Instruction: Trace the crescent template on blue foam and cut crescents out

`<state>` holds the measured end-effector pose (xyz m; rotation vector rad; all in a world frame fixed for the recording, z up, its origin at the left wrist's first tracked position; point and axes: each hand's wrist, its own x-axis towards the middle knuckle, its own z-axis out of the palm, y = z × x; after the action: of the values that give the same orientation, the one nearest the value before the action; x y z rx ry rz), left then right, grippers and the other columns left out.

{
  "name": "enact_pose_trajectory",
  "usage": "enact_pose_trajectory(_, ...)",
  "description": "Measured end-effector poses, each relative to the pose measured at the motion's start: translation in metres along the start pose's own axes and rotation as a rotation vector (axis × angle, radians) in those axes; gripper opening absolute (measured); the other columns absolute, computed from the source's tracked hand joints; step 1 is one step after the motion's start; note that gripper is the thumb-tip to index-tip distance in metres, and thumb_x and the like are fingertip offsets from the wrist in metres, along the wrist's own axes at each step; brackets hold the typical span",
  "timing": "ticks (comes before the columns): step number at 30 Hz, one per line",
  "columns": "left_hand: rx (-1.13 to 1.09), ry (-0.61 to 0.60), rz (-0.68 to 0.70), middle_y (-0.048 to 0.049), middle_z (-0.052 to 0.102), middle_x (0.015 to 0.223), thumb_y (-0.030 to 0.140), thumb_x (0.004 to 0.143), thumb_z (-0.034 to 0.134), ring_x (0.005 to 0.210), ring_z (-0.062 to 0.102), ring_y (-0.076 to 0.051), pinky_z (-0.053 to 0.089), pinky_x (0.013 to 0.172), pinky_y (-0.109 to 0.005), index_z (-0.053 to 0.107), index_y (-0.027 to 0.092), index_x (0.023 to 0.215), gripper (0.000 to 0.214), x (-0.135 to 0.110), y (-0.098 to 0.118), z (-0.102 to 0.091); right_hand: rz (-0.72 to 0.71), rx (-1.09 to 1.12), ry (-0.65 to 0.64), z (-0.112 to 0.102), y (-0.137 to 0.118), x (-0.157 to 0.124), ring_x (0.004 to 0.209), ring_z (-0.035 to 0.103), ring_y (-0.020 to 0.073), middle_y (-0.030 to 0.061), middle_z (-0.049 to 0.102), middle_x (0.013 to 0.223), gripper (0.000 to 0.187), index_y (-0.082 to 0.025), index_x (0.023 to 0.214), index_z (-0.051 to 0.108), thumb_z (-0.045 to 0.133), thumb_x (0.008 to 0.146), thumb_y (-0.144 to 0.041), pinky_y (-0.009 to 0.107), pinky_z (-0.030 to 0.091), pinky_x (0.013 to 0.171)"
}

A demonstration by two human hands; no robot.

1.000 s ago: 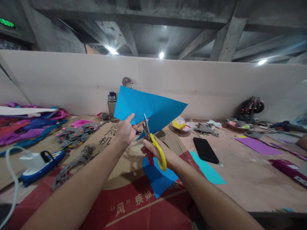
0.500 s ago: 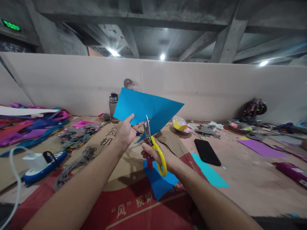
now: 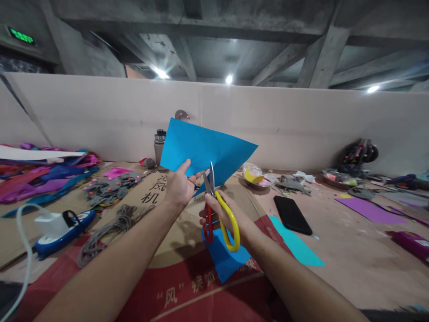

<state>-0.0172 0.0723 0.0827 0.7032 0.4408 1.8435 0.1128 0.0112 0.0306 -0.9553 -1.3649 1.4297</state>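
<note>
My left hand (image 3: 178, 187) pinches the lower edge of a blue paper sheet (image 3: 204, 150) and holds it up above the table. My right hand (image 3: 224, 215) grips scissors (image 3: 217, 209) with one red and one yellow handle loop. Their blades point up into the sheet's bottom edge, just right of my left thumb. Under my right wrist a blue paper offcut (image 3: 225, 257) lies flat on the red and brown cardboard (image 3: 187, 290).
A black phone (image 3: 292, 214) and a turquoise strip (image 3: 296, 243) lie to the right. Coiled grey cord (image 3: 110, 226), a charger on a blue case (image 3: 58, 226), felt pieces (image 3: 107, 185) and coloured sheets (image 3: 40, 176) fill the left. A bottle (image 3: 159, 143) stands by the back wall.
The scissor handles have spread wider and the blades have moved slightly right and deeper into the sheet. The sheet has tilted a little. Both hands stay in nearly the same place.
</note>
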Motion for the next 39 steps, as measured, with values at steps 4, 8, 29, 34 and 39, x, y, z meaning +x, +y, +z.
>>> enact_pose_trajectory(4,0.033,0.009,0.025,-0.0104,0.069,0.132,0.011,0.087,0.065,0.121,0.066,-0.031,0.057,0.099,-0.050,0.061,0.024,0.131,0.046,-0.002,0.002,0.001,-0.020,-0.139,-0.029,0.000,-0.007,-0.008,0.067,0.071,0.0211,0.0044,0.069,0.075,0.046,-0.022,0.087,0.054,0.058,0.087,-0.068,0.031,0.055,0.060)
enact_pose_trajectory(8,0.064,0.003,0.033,-0.0106,0.070,0.129,0.012,0.087,0.065,0.118,0.067,-0.031,0.057,0.098,-0.052,0.064,0.024,0.127,0.042,-0.007,0.000,0.004,-0.064,-0.186,-0.023,0.002,-0.010,-0.012,0.074,0.070,0.0221,0.0052,0.069,0.079,0.044,-0.022,0.085,0.058,0.058,0.087,-0.067,0.031,0.055,0.062)
enact_pose_trajectory(29,0.277,-0.250,0.102,-0.0141,0.072,0.117,0.038,0.092,0.063,0.129,0.057,-0.035,0.046,0.107,-0.047,0.068,0.016,0.123,0.038,0.007,0.081,0.024,-0.164,-0.676,0.120,-0.024,0.010,0.008,0.078,0.061,0.0222,0.0053,0.068,0.086,0.035,-0.023,0.100,0.064,0.071,0.082,-0.052,0.030,0.043,0.067)
enact_pose_trajectory(34,0.767,-0.336,0.294,-0.0152,0.071,0.113,0.036,0.095,0.058,0.139,0.046,-0.038,0.037,0.112,-0.056,0.071,0.012,0.112,0.032,-0.006,0.064,0.071,-0.207,-0.946,0.153,-0.021,0.013,0.006,0.075,0.059,0.0231,0.0103,0.066,0.085,0.040,-0.018,0.110,0.063,0.063,0.089,-0.052,0.031,0.041,0.067)
enact_pose_trajectory(39,2.262,-0.503,0.391,-0.0224,0.072,0.109,0.030,0.083,0.072,0.116,0.062,-0.046,0.047,0.098,-0.057,0.076,0.011,0.096,0.023,0.005,0.079,0.079,-0.160,-1.173,0.162,-0.015,0.005,0.000,0.090,0.063,0.0265,0.0180,0.066,0.106,0.048,-0.014,0.125,0.061,0.064,0.091,-0.048,0.034,0.045,0.080)
